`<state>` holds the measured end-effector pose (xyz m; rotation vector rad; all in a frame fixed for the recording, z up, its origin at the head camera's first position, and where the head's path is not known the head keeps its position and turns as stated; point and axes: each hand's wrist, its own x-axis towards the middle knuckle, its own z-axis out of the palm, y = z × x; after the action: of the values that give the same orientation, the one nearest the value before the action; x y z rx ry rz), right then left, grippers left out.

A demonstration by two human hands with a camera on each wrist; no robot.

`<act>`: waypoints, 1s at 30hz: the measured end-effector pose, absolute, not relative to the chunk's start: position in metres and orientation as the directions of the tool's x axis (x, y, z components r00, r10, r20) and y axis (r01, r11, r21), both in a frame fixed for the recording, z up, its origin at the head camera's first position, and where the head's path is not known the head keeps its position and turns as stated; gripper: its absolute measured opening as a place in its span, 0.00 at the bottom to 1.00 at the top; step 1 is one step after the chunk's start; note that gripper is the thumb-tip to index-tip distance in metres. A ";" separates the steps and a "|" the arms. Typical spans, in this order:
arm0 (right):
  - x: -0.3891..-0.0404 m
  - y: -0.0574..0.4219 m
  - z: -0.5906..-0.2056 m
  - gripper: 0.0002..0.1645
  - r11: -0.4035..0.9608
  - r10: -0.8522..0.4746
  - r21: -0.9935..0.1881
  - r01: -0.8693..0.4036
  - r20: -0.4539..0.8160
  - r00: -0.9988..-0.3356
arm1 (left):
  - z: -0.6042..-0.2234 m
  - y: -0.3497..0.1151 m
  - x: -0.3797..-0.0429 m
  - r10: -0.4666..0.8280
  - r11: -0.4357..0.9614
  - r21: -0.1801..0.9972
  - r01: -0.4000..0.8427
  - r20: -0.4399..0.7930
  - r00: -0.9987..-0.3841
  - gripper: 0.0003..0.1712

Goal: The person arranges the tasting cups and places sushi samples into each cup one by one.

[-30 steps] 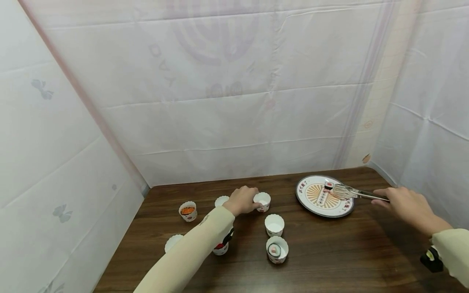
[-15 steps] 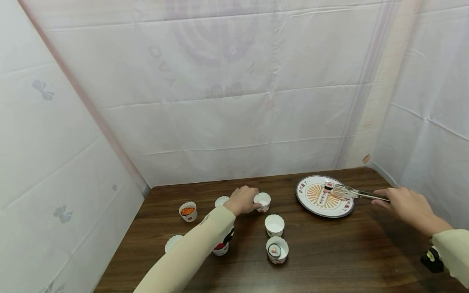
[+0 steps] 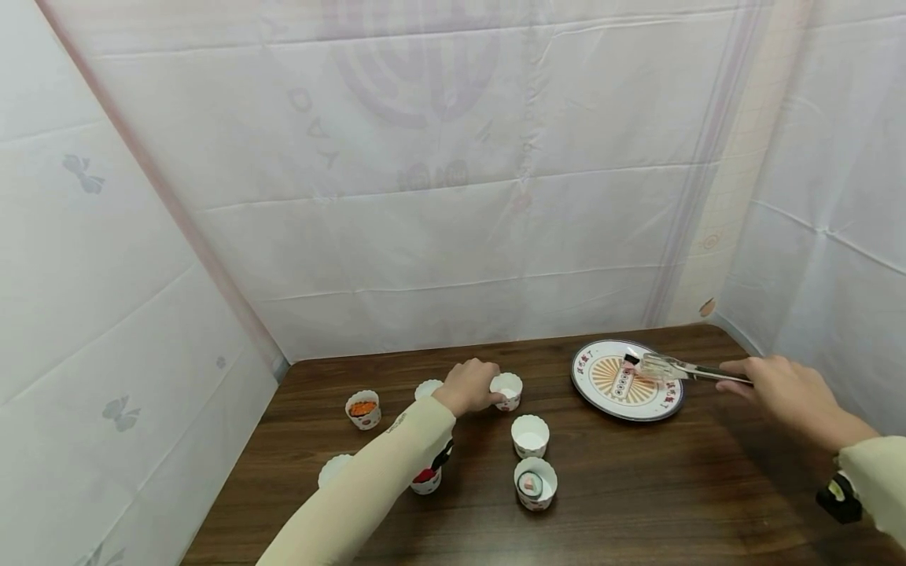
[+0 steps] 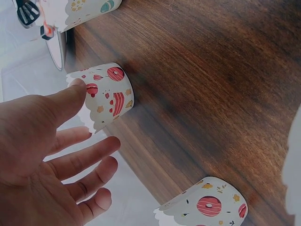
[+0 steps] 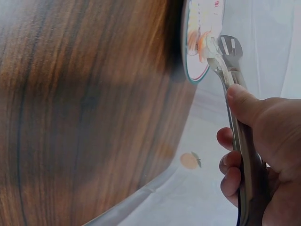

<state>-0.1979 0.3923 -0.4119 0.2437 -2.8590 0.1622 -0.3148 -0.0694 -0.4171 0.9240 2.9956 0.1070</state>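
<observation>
My left hand (image 3: 467, 387) is at a white paper baking cup (image 3: 509, 402) at the back of the table. In the left wrist view its thumb lies on the printed side of that cup (image 4: 109, 96) and its index finger reaches the rim's opposite side; the other fingers are loosely bent. On the right, my right hand (image 3: 787, 398) grips metal tongs (image 3: 697, 372) by the handles. Their tips are over the round patterned plate (image 3: 593, 397), at a small black, white and pink sushi piece (image 3: 631, 361). Whether the tips pinch it, I cannot tell.
A cup (image 3: 530, 448) stands nearer the front, and before it another cup (image 3: 535, 501) holds a sushi roll (image 3: 530, 483). Further left is a cup (image 3: 365, 420) with orange filling (image 3: 363, 408). My left sleeve (image 3: 375, 479) partly covers other cups. White cloth (image 3: 425, 236) hangs behind.
The sushi piece at the tongs' tips has turned, so its black side shows where white and red showed before. The tongs have shifted slightly. My left hand keeps its place.
</observation>
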 end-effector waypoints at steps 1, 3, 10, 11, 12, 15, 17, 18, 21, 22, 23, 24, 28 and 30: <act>-0.198 0.392 -0.410 0.27 0.980 -0.150 -0.089 -0.179 0.272 -0.951 | -0.417 -0.069 -0.315 0.561 0.825 0.068 0.561 0.013 -0.827 0.23; -0.198 0.390 -0.407 0.27 0.980 -0.149 -0.091 -0.179 0.273 -0.950 | -0.418 -0.069 -0.315 0.559 0.827 0.069 0.558 0.007 -0.829 0.23; -0.201 0.385 -0.399 0.25 0.974 -0.176 -0.081 -0.210 0.309 -0.935 | -0.416 -0.069 -0.313 0.560 0.826 0.068 0.560 0.009 -0.828 0.23; -0.202 0.383 -0.397 0.24 0.973 -0.183 -0.079 -0.217 0.316 -0.931 | -0.415 -0.069 -0.313 0.561 0.826 0.068 0.560 0.011 -0.828 0.23; -0.202 0.382 -0.396 0.24 0.972 -0.188 -0.076 -0.224 0.321 -0.928 | -0.415 -0.069 -0.312 0.560 0.826 0.066 0.560 0.011 -0.828 0.23; -0.204 0.374 -0.391 0.24 0.970 -0.195 -0.074 -0.231 0.327 -0.925 | -0.414 -0.069 -0.312 0.560 0.827 0.059 0.560 0.015 -0.828 0.23; -0.205 0.368 -0.388 0.25 0.970 -0.195 -0.073 -0.231 0.327 -0.925 | -0.414 -0.069 -0.312 0.562 0.825 0.054 0.562 0.018 -0.827 0.23; -0.206 0.365 -0.386 0.26 0.970 -0.194 -0.074 -0.230 0.324 -0.926 | -0.414 -0.069 -0.312 0.563 0.825 0.051 0.563 0.019 -0.827 0.23; -0.208 0.355 -0.381 0.27 0.971 -0.190 -0.079 -0.224 0.313 -0.931 | -0.415 -0.069 -0.312 0.565 0.824 0.043 0.565 0.018 -0.825 0.23; -0.209 0.351 -0.380 0.28 0.971 -0.192 -0.080 -0.227 0.311 -0.931 | -0.415 -0.069 -0.312 0.565 0.824 0.041 0.565 0.019 -0.825 0.23; -0.211 0.348 -0.378 0.27 0.970 -0.195 -0.080 -0.231 0.311 -0.930 | -0.415 -0.069 -0.313 0.564 0.824 0.039 0.565 0.019 -0.825 0.23; -0.212 0.345 -0.377 0.27 0.968 -0.200 -0.081 -0.236 0.311 -0.929 | -0.415 -0.069 -0.313 0.563 0.825 0.038 0.564 0.020 -0.826 0.23; -0.217 0.332 -0.373 0.24 0.959 -0.235 -0.077 -0.271 0.318 -0.919 | -0.415 -0.068 -0.312 0.558 0.829 0.038 0.559 0.020 -0.829 0.24; -0.219 0.325 -0.371 0.24 0.957 -0.242 -0.079 -0.279 0.312 -0.919 | -0.414 -0.068 -0.312 0.555 0.830 0.042 0.555 0.018 -0.831 0.25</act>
<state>-0.2187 0.3252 -0.3714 0.3820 -2.8069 0.1754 -0.3117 -0.0682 -0.4139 0.9133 3.0102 0.0707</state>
